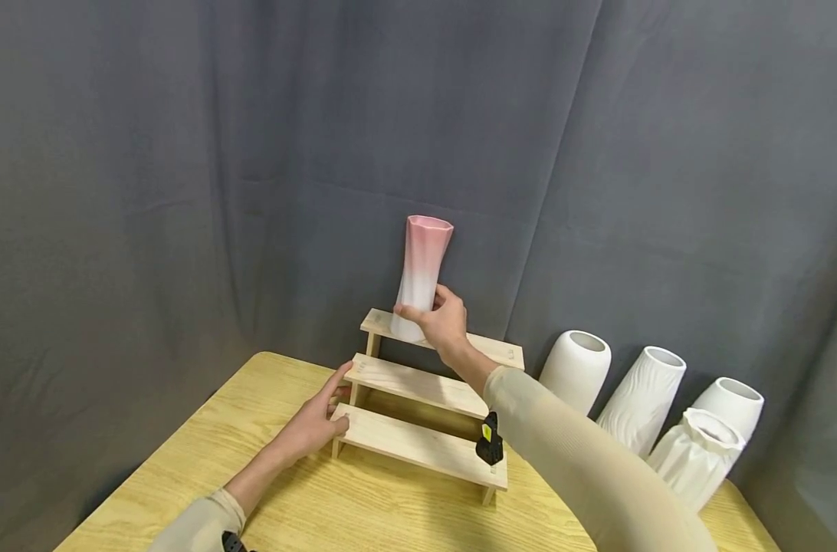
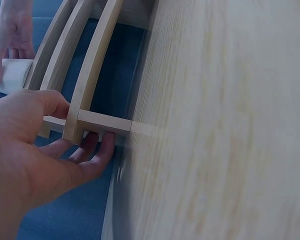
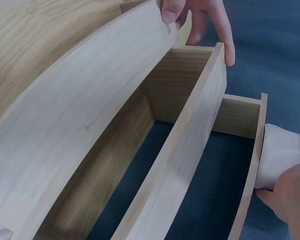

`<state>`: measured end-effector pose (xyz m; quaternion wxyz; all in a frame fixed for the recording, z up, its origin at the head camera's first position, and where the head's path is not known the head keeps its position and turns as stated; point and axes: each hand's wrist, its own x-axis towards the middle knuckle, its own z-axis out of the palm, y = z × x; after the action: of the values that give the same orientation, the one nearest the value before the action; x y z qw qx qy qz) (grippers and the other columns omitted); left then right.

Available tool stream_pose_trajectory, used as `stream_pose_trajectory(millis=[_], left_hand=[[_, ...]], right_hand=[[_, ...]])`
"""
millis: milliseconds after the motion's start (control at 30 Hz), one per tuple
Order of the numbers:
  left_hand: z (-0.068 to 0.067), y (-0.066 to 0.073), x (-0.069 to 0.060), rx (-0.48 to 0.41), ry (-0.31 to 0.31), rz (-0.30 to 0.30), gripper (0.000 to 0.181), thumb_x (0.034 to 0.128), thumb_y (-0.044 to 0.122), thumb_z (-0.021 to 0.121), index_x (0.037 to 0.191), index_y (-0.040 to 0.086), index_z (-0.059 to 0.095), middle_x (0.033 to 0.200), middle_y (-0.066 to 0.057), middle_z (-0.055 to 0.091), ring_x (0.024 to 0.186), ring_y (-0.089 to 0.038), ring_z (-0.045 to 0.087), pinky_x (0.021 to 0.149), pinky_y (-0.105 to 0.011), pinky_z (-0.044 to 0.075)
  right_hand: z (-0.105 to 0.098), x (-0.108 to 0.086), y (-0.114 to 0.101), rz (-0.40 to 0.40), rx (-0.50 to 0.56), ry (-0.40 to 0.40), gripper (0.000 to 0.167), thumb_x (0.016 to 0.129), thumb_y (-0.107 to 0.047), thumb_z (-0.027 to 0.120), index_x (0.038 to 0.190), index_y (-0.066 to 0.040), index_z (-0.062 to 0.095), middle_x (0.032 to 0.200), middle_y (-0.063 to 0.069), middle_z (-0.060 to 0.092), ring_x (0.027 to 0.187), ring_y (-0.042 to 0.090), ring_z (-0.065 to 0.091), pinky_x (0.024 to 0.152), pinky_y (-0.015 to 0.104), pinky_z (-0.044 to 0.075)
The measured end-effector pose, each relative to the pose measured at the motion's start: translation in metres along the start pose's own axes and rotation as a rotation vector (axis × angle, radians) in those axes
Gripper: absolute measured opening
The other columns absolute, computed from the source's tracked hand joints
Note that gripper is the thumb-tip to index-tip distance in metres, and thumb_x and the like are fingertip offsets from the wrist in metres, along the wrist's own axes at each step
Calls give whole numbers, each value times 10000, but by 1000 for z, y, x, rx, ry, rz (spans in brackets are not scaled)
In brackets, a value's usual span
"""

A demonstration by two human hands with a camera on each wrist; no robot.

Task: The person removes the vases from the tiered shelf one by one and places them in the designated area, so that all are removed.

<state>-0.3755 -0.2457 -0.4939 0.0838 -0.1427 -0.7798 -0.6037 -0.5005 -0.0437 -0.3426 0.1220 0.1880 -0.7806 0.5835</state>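
A tall vase [image 1: 423, 264], pink at the rim and fading to white below, stands on the left part of the top step of a three-step wooden display stand [image 1: 418, 383]. My right hand [image 1: 448, 322] grips the vase low down, thumb at its front and fingers round its right side. The right wrist view shows the vase's white base [image 3: 280, 155] against the top board. My left hand [image 1: 313, 422] holds the stand's left end. In the left wrist view its thumb [image 2: 52, 104] lies by the lowest board, with the fingers round the end support.
Several white vases stand on the right of the wooden table: a smooth one [image 1: 576, 372], a wavy-ribbed one [image 1: 642, 399], another behind [image 1: 732, 406], and one with a gathered neck [image 1: 697, 460]. A grey curtain [image 1: 322, 153] hangs behind the table [image 1: 253, 414].
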Motion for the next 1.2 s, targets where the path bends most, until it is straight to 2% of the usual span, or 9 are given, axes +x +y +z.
stream_pose_trajectory(millis=[133,200,367,500,567,700,900,1100,1200], left_hand=[[0,-2,1,-2,3,-5,944,898,-99,605,1643,314,196,1538,-233,384,1333,-489,419,1078,-624,312],[1,-3,2,-6,3,-7,942,898,-103,604,1643,307,199,1533,-236,389,1310,-485,442,1009,-597,386],[3,-7,5,-10,-1,-22,945,907,-92,600,1646,322,180,1540,-235,373,1295,-491,440,869,-488,466],[1,-11,7,4,8,-32,950,910,-81,595,1640,356,174,1543,-238,365,1318,-513,405,952,-544,442],[-2,-14,9,17,10,-30,954,907,-71,597,1638,365,166,1539,-235,372,1332,-503,398,1039,-589,369],[-5,-13,14,34,14,-21,957,903,-75,583,1641,355,150,1529,-238,389,1358,-510,373,1098,-631,292],[-8,-13,22,57,8,1,958,902,-84,574,1646,328,135,1522,-255,390,1370,-515,361,1111,-635,273],[-13,-13,25,52,6,-2,949,901,-81,574,1650,304,137,1526,-264,381,1345,-535,375,1049,-612,344],[-15,-14,26,48,0,8,946,902,-78,573,1650,305,137,1533,-273,369,1363,-540,353,1081,-644,300]], right_hand=[[-3,-3,1,15,12,-15,616,744,-215,943,1266,-94,640,1116,47,709,1030,228,673,873,430,550],[-6,-4,1,20,19,-11,609,742,-206,944,1258,-87,643,1111,52,711,1028,230,675,870,428,551],[-14,-2,-1,-6,12,14,583,733,-184,948,1229,-76,660,1086,57,720,1014,230,681,873,427,548],[-20,-3,-5,-13,-1,15,590,730,-200,950,1230,-78,663,1085,49,724,1019,220,682,886,417,542],[-22,-3,-6,-11,0,13,589,733,-199,949,1234,-82,662,1091,45,722,1026,218,681,889,413,540],[-31,-5,-8,-18,17,9,580,739,-188,944,1239,-98,665,1106,42,718,1039,220,679,888,418,543],[-45,-11,-10,-12,29,23,598,728,-182,951,1249,-104,668,1113,49,719,1040,221,680,880,428,547],[-58,-19,-11,-22,27,37,603,728,-173,948,1255,-90,667,1115,71,719,1036,235,681,880,438,549],[-64,-25,-10,-33,20,48,597,735,-169,941,1259,-83,667,1119,80,718,1037,241,679,890,435,543]])
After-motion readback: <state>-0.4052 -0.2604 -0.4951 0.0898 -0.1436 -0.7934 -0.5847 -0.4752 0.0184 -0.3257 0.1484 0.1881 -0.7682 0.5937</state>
